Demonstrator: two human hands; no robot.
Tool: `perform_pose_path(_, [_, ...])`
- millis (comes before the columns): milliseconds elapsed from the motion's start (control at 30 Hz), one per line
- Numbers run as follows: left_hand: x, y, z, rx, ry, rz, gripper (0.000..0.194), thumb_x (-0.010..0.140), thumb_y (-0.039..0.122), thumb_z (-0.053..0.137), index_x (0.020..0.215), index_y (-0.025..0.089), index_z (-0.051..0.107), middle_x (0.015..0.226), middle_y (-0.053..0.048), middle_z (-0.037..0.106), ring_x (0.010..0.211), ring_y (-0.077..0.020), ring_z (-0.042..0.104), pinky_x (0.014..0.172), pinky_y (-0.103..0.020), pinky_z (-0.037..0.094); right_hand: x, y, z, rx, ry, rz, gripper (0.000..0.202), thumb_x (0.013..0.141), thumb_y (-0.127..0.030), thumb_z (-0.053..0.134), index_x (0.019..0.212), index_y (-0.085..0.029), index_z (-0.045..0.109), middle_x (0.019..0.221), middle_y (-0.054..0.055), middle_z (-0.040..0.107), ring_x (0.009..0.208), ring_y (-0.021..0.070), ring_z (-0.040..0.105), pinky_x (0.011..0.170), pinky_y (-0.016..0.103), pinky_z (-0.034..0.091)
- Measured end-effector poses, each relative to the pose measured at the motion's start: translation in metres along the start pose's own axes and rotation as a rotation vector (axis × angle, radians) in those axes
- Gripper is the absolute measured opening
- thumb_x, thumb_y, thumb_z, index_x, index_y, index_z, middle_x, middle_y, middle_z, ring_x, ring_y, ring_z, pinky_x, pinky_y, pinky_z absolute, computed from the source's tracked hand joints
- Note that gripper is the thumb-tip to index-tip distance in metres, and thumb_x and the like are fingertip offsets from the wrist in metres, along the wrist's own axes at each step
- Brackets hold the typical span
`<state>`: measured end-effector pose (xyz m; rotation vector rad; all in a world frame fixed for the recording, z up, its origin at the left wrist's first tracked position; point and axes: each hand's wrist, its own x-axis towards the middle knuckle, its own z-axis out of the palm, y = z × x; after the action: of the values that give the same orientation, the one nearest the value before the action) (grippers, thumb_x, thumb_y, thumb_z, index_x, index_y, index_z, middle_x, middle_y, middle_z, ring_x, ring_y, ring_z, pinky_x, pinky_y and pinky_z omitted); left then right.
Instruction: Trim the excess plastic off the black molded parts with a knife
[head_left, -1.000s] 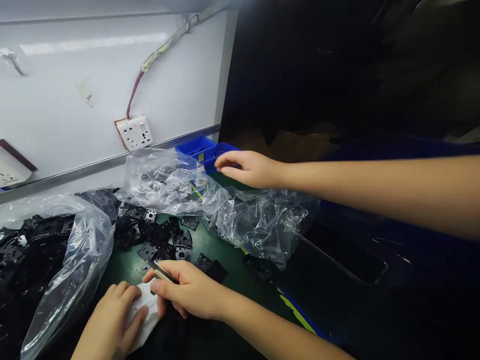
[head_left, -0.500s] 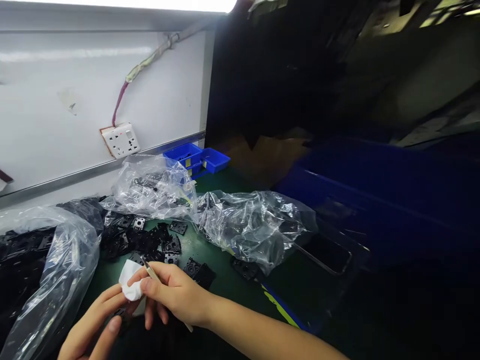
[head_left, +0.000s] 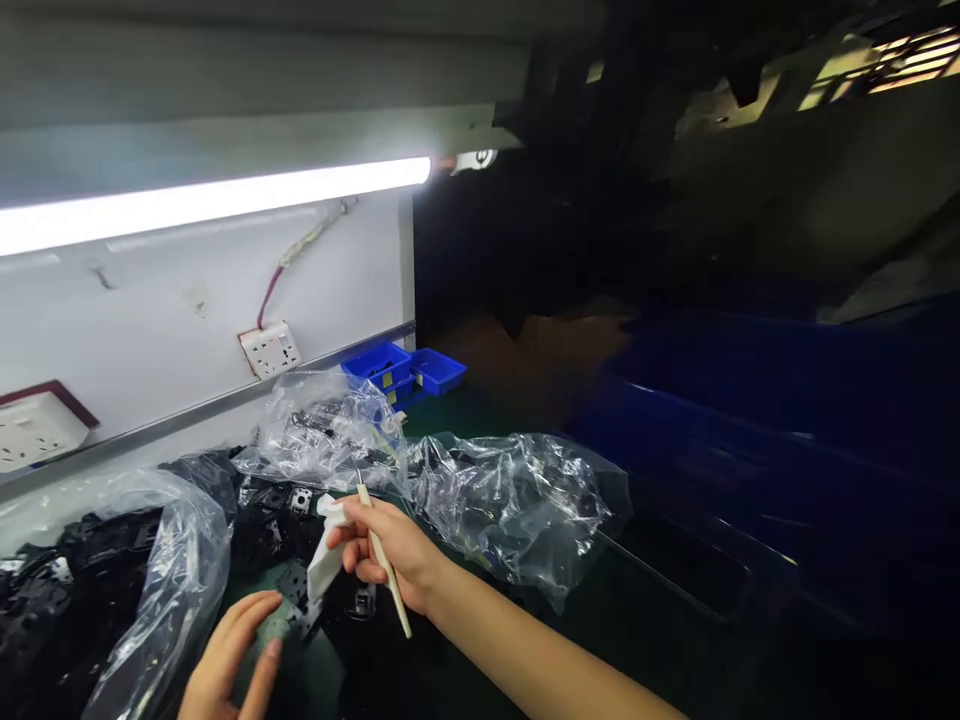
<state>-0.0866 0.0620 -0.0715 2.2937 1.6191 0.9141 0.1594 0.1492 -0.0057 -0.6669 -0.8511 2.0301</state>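
My right hand (head_left: 401, 555) pinches a crumpled white wipe (head_left: 323, 562), whose lower end hangs down over the bench. A slim cream-handled tool (head_left: 391, 590) with a thin metal tip also rests in that hand, tip upward; its exact kind cannot be made out. Lower left, my left hand (head_left: 229, 655) has thumb and fingers apart and holds nothing. Between the two hands lie small black plastic parts (head_left: 294, 582) on the green bench top. Another black part (head_left: 363, 602) sits just below the right hand.
Clear plastic bags of black parts stand at left (head_left: 191, 540), at back (head_left: 330, 420) and at right (head_left: 517, 500). Blue bins (head_left: 439, 372) are by the wall, under a socket (head_left: 270, 350). A lit tube lamp (head_left: 225, 200) hangs above. The right side is dark.
My hands have separated: the left has let go of the white wipe, and the right has moved right with wipe and tool. The view has tilted up, bringing the lamp into sight.
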Motion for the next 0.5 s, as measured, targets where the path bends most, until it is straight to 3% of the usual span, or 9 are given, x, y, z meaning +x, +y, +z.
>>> perform_pose_path(100, [0.012, -0.01, 0.007, 0.153, -0.042, 0.029, 0.04, 0.09, 0.03, 0.049, 0.125, 0.014, 0.061, 0.132, -0.013, 0.06, 0.122, -0.0267, 0.057, 0.1, -0.036, 0.051, -0.009, -0.001, 0.0, -0.018, -0.068, -0.024, 0.021, 0.093, -0.034, 0.06, 0.096, -0.013, 0.057, 0.07, -0.002, 0.061, 0.045, 0.006, 0.053, 0.032, 0.012, 0.03])
perform_pose_path(167, [0.025, -0.009, 0.013, 0.232, -0.018, -0.005, 0.044, 0.089, 0.027, 0.05, 0.128, 0.011, 0.058, 0.138, -0.017, 0.054, 0.127, -0.0297, 0.052, 0.102, -0.041, 0.049, -0.017, 0.001, -0.002, -0.018, -0.11, -0.038, 0.034, 0.082, -0.046, 0.07, 0.09, -0.017, 0.055, 0.061, -0.002, 0.062, 0.04, 0.0061, 0.051, 0.032, 0.011, 0.024])
perform_pose_path(333, [0.078, 0.004, 0.016, 0.378, 0.031, -0.137, 0.043, 0.091, 0.023, 0.055, 0.133, 0.013, 0.05, 0.142, -0.015, 0.047, 0.131, -0.0301, 0.045, 0.106, -0.051, 0.041, -0.028, 0.006, -0.008, -0.008, -0.164, -0.043, 0.051, 0.064, -0.062, 0.079, 0.071, -0.02, 0.05, 0.042, -0.009, 0.047, 0.032, 0.0024, 0.035, 0.034, 0.011, 0.023])
perform_pose_path(400, [0.1, 0.005, 0.015, 0.423, 0.039, -0.186, 0.041, 0.091, 0.028, 0.059, 0.13, 0.017, 0.052, 0.141, -0.012, 0.047, 0.127, -0.0302, 0.047, 0.103, -0.055, 0.042, -0.029, 0.006, -0.008, 0.002, -0.174, -0.06, 0.052, 0.06, -0.062, 0.081, 0.068, -0.02, 0.05, 0.042, -0.009, 0.043, 0.035, 0.004, 0.039, 0.037, 0.013, 0.029])
perform_pose_path(500, [0.123, 0.004, 0.018, 0.486, 0.031, -0.25, 0.04, 0.091, 0.032, 0.06, 0.128, 0.018, 0.052, 0.138, -0.012, 0.048, 0.123, -0.0298, 0.05, 0.1, -0.054, 0.043, -0.03, 0.003, -0.009, 0.003, -0.186, -0.089, 0.044, 0.062, -0.057, 0.082, 0.072, -0.022, 0.057, 0.054, -0.005, 0.053, 0.053, 0.0118, 0.058, 0.053, 0.02, 0.046])
